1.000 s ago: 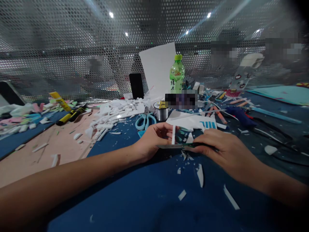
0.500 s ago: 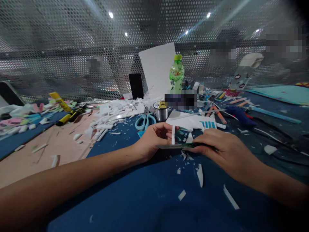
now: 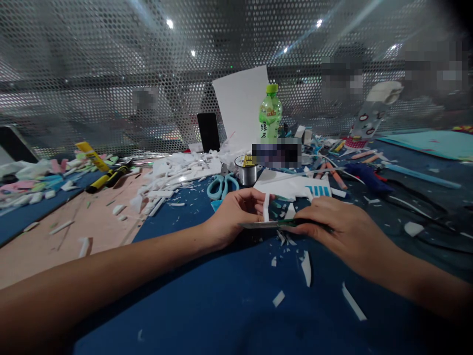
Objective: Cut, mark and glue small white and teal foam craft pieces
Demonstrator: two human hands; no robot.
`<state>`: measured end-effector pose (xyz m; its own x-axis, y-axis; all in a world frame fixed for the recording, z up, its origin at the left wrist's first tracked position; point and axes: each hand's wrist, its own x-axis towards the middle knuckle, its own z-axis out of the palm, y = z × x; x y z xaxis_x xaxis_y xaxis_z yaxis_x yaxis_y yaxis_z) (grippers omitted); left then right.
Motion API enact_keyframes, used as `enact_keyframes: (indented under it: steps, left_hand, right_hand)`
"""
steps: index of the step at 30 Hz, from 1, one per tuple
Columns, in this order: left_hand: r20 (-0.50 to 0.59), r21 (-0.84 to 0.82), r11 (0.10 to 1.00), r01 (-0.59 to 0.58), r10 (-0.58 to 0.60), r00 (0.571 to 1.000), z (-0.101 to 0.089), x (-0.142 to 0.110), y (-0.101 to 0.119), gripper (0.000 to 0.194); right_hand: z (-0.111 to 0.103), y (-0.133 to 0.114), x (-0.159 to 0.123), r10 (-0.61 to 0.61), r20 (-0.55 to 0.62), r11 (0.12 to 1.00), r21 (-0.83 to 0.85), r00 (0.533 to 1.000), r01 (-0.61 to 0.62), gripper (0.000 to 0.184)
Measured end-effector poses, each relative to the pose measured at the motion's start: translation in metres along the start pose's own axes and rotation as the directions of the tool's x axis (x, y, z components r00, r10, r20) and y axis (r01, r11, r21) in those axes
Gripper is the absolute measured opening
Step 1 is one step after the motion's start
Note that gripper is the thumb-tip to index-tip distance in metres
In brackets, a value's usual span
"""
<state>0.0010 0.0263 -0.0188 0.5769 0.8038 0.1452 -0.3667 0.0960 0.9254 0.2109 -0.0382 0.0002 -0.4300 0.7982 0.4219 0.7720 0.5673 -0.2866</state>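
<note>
A thin white strip of foam (image 3: 266, 207) stands upright between the fingers of my left hand (image 3: 231, 217), which is closed on it. My right hand (image 3: 328, 222) grips a craft knife by its dark handle. The knife's blade (image 3: 258, 225) points left and crosses the strip's lower end, near my left thumb. Whether the edge has cut into the foam I cannot tell. Small white scraps (image 3: 284, 237) lie on the blue table (image 3: 207, 301) under the blade, and a larger curved scrap (image 3: 306, 268) is closer to me.
Light-blue scissors (image 3: 222, 186) and a wire spool (image 3: 248, 170) lie just beyond my hands. A green bottle (image 3: 270, 116) stands behind them. White offcuts (image 3: 177, 170) pile up at left. A blue glue gun (image 3: 367, 177) with its dark cable is at right.
The white strip's upper end has tilted slightly between my left fingers. Both hands and the knife stay almost in the same place.
</note>
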Motion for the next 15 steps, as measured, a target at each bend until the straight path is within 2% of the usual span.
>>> enact_keyframes:
  steps: [11,15]
  left_hand:
    - [-0.001,-0.010,1.000,0.022,-0.022,1.000,0.0026,-0.0011,0.0011,0.027]
    - [-0.033,0.024,0.999,0.037,-0.036,0.999,0.0072,-0.0028,0.0036,0.026]
  right_hand:
    - [0.0012,0.0001,0.0013,-0.026,-0.018,1.000,-0.013,1.000,0.026,0.029]
    - [0.0015,0.0003,0.0014,-0.007,-0.005,1.000,-0.017,1.000,0.007,0.028]
